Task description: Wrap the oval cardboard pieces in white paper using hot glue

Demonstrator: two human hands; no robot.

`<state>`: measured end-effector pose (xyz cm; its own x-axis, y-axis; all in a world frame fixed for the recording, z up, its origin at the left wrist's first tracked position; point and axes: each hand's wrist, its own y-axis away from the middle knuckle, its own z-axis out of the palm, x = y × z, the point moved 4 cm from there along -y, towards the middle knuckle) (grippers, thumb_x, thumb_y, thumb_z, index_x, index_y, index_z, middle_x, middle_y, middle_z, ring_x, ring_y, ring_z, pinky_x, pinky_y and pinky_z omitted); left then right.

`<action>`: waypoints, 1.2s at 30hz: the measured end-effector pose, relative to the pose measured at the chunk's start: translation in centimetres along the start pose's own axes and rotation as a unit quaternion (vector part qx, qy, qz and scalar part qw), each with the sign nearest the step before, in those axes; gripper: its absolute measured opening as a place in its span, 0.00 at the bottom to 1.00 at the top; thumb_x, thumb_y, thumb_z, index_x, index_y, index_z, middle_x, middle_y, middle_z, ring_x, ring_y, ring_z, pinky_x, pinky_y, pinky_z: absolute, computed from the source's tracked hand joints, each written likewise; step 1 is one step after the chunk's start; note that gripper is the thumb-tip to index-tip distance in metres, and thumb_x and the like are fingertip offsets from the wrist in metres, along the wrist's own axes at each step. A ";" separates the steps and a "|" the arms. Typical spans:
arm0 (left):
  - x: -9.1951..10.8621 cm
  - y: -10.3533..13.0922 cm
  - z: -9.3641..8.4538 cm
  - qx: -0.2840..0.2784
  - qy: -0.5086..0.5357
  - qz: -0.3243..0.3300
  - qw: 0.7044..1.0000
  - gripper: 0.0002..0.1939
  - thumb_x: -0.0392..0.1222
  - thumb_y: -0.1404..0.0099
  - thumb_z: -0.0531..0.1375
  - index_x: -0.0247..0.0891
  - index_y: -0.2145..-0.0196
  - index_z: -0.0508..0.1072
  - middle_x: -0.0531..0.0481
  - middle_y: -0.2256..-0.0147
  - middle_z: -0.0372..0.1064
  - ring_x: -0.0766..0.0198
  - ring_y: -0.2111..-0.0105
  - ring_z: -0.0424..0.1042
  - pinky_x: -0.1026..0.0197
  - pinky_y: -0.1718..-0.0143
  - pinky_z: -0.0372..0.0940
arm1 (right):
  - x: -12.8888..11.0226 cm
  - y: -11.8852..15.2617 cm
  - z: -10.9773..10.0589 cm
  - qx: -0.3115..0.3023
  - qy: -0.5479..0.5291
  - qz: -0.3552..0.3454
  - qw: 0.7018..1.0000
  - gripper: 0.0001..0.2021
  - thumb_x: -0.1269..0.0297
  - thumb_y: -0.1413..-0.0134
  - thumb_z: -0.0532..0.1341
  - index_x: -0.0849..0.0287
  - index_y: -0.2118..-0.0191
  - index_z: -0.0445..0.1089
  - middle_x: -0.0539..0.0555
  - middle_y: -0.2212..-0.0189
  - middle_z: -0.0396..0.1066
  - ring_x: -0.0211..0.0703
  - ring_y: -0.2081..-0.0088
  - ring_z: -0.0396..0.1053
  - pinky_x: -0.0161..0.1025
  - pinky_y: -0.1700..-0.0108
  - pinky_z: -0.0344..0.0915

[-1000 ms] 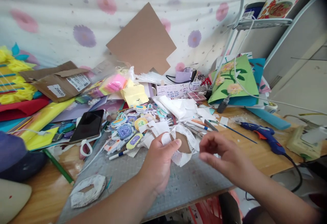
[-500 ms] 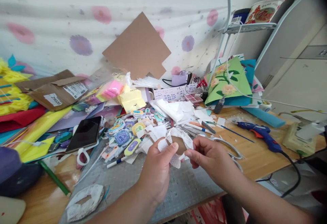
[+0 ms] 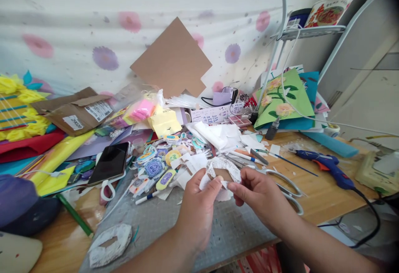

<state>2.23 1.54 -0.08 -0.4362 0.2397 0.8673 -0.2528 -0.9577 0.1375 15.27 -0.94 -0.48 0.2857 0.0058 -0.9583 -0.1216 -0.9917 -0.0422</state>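
Note:
Between my hands, above the grey mat (image 3: 237, 231), is a small piece of brown cardboard wrapped in white tissue-like paper (image 3: 223, 166). My left hand (image 3: 201, 200) is closed on its left side, with the thumb pressed on the front. At its right edge, the fingers of my right hand (image 3: 257, 190) pinch the white paper. My fingers partly hide the piece. A similar white-wrapped shape (image 3: 110, 244), with brown showing in its middle, lies on the mat at the lower left. Scissors (image 3: 288, 185) rest just behind my right hand.
A heap of small painted cutouts (image 3: 156, 167) and white paper scraps (image 3: 215, 136) lies beyond my hands. A phone (image 3: 109, 163) is at the left, near a green pencil (image 3: 75, 215). At the right are a blue glue gun (image 3: 327, 167) and a power strip (image 3: 370, 175).
The view has shifted slightly left, so everything appears further right. My left thumb now presses white paper over the cardboard's front, and less brown shows. Both hands keep hold of the piece.

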 end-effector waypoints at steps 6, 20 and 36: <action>-0.7 -0.1 -0.2 0.004 0.038 -0.014 0.999 0.10 0.38 0.46 0.65 0.36 0.66 0.71 0.51 0.67 0.73 0.64 0.67 0.71 0.62 0.63 0.63 | -0.1 -0.3 0.2 0.066 0.105 -0.013 0.992 0.17 0.52 0.53 0.60 0.54 0.81 0.54 0.45 0.86 0.58 0.37 0.81 0.55 0.35 0.78 0.51; -0.9 -0.1 -0.3 0.009 0.002 -0.020 1.000 0.15 0.40 0.49 0.67 0.35 0.62 0.72 0.47 0.64 0.75 0.58 0.63 0.72 0.59 0.62 0.64 | -0.5 -1.0 0.3 0.111 0.131 -0.025 0.985 0.16 0.57 0.58 0.61 0.54 0.82 0.52 0.43 0.85 0.52 0.35 0.80 0.50 0.34 0.78 0.47; -0.3 -0.2 0.0 -0.021 -0.028 -0.017 0.999 0.10 0.40 0.44 0.64 0.33 0.65 0.73 0.48 0.69 0.72 0.65 0.73 0.69 0.62 0.72 0.67 | 0.5 -0.8 -1.0 -0.020 -0.160 0.008 0.987 0.15 0.55 0.55 0.67 0.59 0.77 0.64 0.43 0.83 0.63 0.32 0.80 0.62 0.32 0.76 0.61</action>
<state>2.44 1.68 -0.39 -0.3788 0.2623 0.8875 -0.3027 -0.9414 0.1490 16.50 -0.31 -0.61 -0.0317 0.0239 -0.9992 -0.0833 -0.9963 -0.0212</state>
